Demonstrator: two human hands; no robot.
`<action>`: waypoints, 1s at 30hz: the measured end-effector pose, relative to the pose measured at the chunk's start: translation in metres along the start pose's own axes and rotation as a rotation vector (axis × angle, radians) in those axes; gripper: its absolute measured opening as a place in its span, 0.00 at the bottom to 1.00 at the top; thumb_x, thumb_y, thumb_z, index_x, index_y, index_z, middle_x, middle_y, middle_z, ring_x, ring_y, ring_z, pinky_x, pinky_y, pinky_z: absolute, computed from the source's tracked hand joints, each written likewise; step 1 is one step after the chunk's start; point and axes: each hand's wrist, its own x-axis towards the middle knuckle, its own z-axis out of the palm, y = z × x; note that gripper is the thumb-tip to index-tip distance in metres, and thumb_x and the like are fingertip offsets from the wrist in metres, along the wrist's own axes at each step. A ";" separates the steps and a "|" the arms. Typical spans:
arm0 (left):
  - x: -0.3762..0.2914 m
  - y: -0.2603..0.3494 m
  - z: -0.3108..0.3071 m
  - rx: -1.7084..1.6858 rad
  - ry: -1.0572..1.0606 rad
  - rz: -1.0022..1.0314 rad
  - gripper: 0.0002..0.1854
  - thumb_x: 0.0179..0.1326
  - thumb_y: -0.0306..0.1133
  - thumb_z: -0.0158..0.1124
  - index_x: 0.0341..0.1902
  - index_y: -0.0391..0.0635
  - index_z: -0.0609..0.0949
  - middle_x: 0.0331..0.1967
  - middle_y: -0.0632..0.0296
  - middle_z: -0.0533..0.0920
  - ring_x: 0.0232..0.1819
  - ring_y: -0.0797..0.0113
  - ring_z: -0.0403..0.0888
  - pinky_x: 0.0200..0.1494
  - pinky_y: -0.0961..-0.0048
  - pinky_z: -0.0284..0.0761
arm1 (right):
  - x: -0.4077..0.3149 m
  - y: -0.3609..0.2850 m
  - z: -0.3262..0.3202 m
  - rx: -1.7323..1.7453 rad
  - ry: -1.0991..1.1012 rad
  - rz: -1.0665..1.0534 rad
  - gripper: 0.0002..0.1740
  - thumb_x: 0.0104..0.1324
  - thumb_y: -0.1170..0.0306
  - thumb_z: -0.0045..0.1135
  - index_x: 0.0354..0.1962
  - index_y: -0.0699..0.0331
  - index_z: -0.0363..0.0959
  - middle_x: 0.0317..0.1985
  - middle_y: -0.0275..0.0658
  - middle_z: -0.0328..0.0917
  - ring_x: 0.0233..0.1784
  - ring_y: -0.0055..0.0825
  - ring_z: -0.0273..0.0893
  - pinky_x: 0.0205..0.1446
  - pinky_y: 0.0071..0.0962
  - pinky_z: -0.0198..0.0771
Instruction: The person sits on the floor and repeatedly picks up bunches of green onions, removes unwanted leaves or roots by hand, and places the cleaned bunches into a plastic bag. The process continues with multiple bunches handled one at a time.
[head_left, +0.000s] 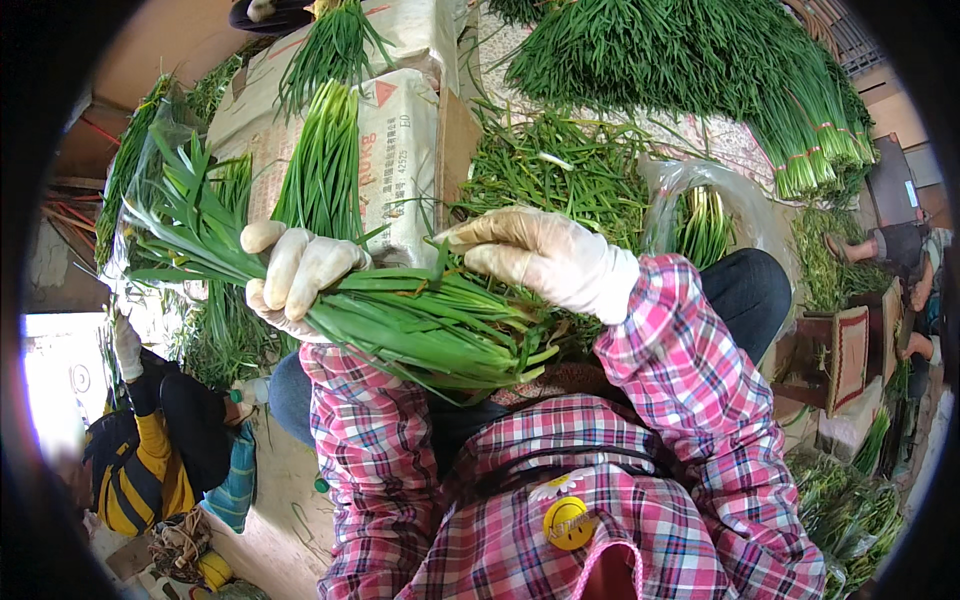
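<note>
Gloved in pale, stained rubber, my left hand (304, 277) is closed around a bunch of green leafy stalks, probably garlic chives (420, 326), held across my lap. The leaf tips fan out to the left and the pale stem ends point right. My right hand (536, 259), gloved too, hovers at the bunch's upper edge with thumb and fingers close together; whether a leaf is pinched between them cannot be told. Beyond my left hand, another bunch of chives (322, 165) lies on a printed white sack (397, 157).
Loose trimmed leaves (562, 180) cover the ground ahead, beside a plastic bag (750, 202) with stalks inside. A large pile of tied chives (660, 60) lies at the upper right. A co-worker in yellow and black (142, 480) sits at left; another person's legs (892, 247) show at right.
</note>
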 end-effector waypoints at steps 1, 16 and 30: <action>-0.001 -0.001 0.001 -0.041 -0.011 -0.012 0.24 0.60 0.31 0.60 0.61 0.44 0.73 0.27 0.75 0.76 0.29 0.82 0.75 0.44 0.76 0.70 | 0.003 0.002 0.003 0.292 -0.032 0.127 0.20 0.68 0.61 0.55 0.51 0.66 0.75 0.47 0.42 0.80 0.52 0.28 0.76 0.58 0.25 0.68; -0.015 -0.012 -0.014 0.274 0.121 -0.102 0.20 0.58 0.35 0.60 0.52 0.42 0.70 0.31 0.67 0.75 0.44 0.62 0.75 0.63 0.49 0.66 | -0.001 -0.042 -0.053 0.869 0.157 -0.273 0.11 0.65 0.65 0.60 0.41 0.62 0.74 0.34 0.34 0.79 0.40 0.22 0.78 0.44 0.26 0.78; -0.003 -0.004 0.001 -0.167 -0.023 0.089 0.14 0.61 0.29 0.59 0.50 0.41 0.75 0.27 0.71 0.78 0.29 0.79 0.78 0.45 0.77 0.72 | -0.033 0.043 -0.052 -0.100 0.180 0.168 0.25 0.64 0.77 0.59 0.59 0.63 0.69 0.54 0.36 0.76 0.51 0.21 0.73 0.59 0.20 0.68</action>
